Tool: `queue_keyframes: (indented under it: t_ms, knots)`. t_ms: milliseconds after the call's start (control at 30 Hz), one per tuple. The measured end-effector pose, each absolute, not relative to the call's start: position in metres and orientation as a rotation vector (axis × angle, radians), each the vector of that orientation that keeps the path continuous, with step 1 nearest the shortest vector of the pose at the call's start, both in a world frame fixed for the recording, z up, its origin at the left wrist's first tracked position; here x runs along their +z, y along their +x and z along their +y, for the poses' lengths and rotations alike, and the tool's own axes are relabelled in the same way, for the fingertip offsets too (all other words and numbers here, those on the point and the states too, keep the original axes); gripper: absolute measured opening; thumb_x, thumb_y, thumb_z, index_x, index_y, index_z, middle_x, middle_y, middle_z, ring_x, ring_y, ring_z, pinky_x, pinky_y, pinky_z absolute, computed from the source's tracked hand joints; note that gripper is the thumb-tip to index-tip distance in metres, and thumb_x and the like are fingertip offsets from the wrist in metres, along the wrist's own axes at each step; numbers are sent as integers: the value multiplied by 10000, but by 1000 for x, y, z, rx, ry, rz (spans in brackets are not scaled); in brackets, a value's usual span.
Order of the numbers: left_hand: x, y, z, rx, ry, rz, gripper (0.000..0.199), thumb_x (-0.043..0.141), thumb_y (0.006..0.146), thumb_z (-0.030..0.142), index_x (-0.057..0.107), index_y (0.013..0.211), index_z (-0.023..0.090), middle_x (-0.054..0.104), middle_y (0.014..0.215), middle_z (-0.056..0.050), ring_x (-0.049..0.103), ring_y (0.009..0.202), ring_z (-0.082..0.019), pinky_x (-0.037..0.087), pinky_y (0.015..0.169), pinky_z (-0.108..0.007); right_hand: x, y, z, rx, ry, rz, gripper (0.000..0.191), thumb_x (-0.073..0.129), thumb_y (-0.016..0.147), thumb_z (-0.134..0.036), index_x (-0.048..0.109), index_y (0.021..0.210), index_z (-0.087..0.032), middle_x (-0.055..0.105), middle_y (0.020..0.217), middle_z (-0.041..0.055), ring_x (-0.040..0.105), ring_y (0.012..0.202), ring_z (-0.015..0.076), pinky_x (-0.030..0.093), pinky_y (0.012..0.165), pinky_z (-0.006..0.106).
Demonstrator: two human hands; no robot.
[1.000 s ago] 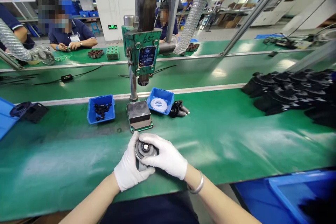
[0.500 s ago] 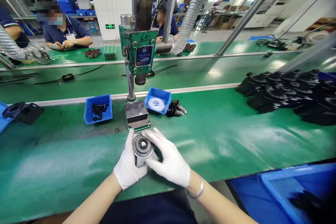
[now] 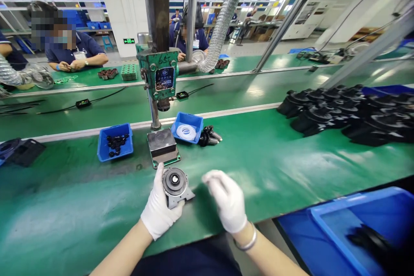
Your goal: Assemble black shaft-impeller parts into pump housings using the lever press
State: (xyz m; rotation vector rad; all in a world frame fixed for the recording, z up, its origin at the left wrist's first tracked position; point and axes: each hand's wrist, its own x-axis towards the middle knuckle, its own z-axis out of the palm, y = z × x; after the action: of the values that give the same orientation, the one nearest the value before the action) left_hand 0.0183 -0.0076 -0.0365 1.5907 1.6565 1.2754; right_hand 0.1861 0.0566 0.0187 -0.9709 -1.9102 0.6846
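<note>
My left hand, in a white glove, grips a round black-and-grey housing from its left side, thumb along the upper rim. A ringed disc with a small light centre faces up on it, and a flat grey bracket juts out at the lower right. My right hand, also gloved, is apart from the housing, over the bench to its right. Its fingers are curled and pinched together; what they hold, if anything, is hidden. Just beyond the housing is the metal block at the foot of a green hand press.
Beside the press, one blue bin holds small black parts and another white rings. Dark cylindrical parts lie nearby. Black housings crowd the right; a large blue crate is at lower right. Co-workers sit across.
My right hand has let go of the housing and moved right, its fingers drawing together. My left hand keeps its hold. The camera view has shifted slightly.
</note>
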Motion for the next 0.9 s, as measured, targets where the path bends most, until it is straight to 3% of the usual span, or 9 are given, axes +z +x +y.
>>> queue_keyframes:
  t_ms: [67, 133, 233, 300, 367, 467, 633, 767, 900]
  knots:
    - [-41, 24, -8, 1325, 1540, 1667, 1058, 677, 781, 311, -84, 1513, 233, 363, 1475, -193, 470, 1321, -339, 329, 1133, -558, 18, 185, 46, 523, -911, -2124, 348, 544, 851, -264, 631, 1187, -243, 615, 1160, 118, 570, 1107, 307, 479, 922, 488]
    - [-46, 27, -10, 1345, 1555, 1640, 1051, 673, 808, 357, -105, 1511, 285, 319, 1510, -175, 444, 1344, -337, 322, 1142, -556, 16, 177, 37, 349, -836, -2328, 521, 670, 770, -369, 582, 1282, -318, 430, 1419, 127, 368, 1309, 418, 361, 995, 610]
    - [-51, 18, -19, 1253, 1641, 1553, 1055, 678, 817, 343, -121, 1507, 347, 241, 1564, -147, 351, 1408, -343, 276, 1167, -570, 13, 165, 31, 195, -875, -2464, 623, 714, 725, -595, 544, 1303, -431, 328, 1491, 122, 315, 1302, 486, 379, 897, 636]
    - [-50, 3, -27, 1170, 1643, 1470, 1014, 654, 837, 300, -101, 1512, 348, 234, 1575, -143, 311, 1431, -339, 260, 1172, -582, 11, 162, 29, 149, -935, -2511, 612, 695, 748, -605, 520, 1315, -453, 313, 1500, 136, 436, 1187, 443, 434, 815, 565]
    - [-42, -15, -33, 1166, 1577, 1396, 904, 595, 882, 274, -40, 1521, 339, 239, 1578, -141, 290, 1443, -324, 247, 1174, -590, 11, 162, 28, 115, -976, -2536, 555, 692, 777, -483, 532, 1306, -422, 282, 1517, 158, 536, 999, 348, 462, 756, 492]
    - [-12, -43, -25, 1446, 1440, 1358, 737, 557, 918, 275, 124, 1510, 343, 312, 1543, -123, 343, 1421, -297, 237, 1181, -578, 17, 165, 30, 86, -958, -2511, 477, 676, 755, -329, 597, 1224, -370, 296, 1502, 157, 535, 831, 250, 470, 728, 432]
    - [53, -80, 49, 1900, 1390, 1374, 670, 698, 825, 325, 378, 1412, 283, 441, 1453, -119, 447, 1352, -290, 293, 1172, -513, 28, 176, 38, 35, -820, -2337, 432, 664, 694, -256, 660, 1114, -355, 265, 1505, 114, 516, 844, 240, 456, 747, 419]
    - [74, -91, 136, 1876, 1423, 1506, 757, 723, 751, 379, 366, 1394, 205, 417, 1472, -162, 421, 1370, -294, 318, 1158, -469, 21, 182, 41, 70, -872, -2394, 481, 657, 669, -227, 654, 1137, -342, 324, 1465, 123, 518, 833, 234, 465, 734, 402]
    - [81, -89, 202, 1741, 1473, 1602, 610, 693, 753, 321, 476, 1302, 167, 593, 1291, -161, 517, 1275, -291, 372, 1114, -472, 13, 181, 43, 104, -893, -2418, 509, 670, 678, -232, 628, 1169, -359, 292, 1476, 130, 509, 870, 251, 469, 749, 423]
